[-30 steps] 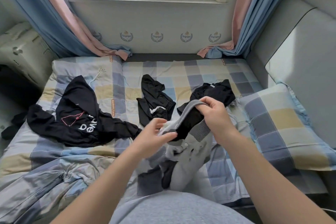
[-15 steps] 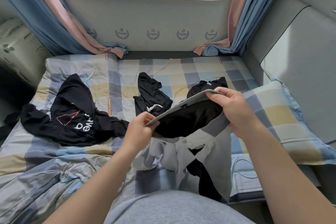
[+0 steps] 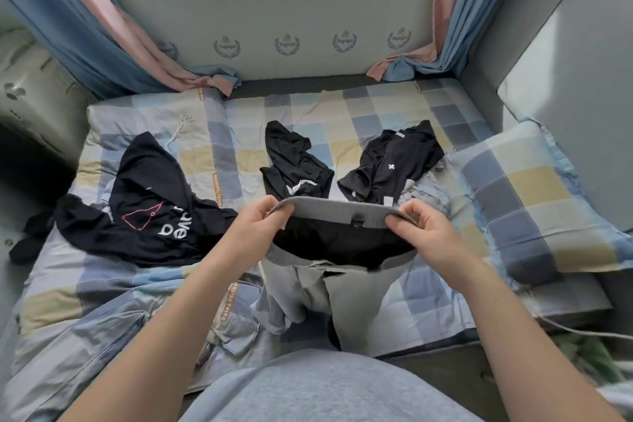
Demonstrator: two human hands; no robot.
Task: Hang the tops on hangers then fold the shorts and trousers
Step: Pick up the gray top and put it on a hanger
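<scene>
Shorts (image 3: 346, 288), grey with a black lining, hang over the middle of the bed's (image 3: 376, 106) near edge. The left hand (image 3: 263, 229) pinches one end of the ribbed waistband (image 3: 342, 212) and the right hand (image 3: 424, 233) the other, stretching it wide. Beyond lie a crumpled black garment (image 3: 294, 161) and a black cross-marked top (image 3: 394, 161). A black printed top (image 3: 147, 195) sprawls toward the left edge, with a checked pillow (image 3: 527, 202) at the right edge.

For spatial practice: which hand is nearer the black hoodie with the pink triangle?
Left. The left hand is beside the black hoodie; the right hand is farther right.
</scene>
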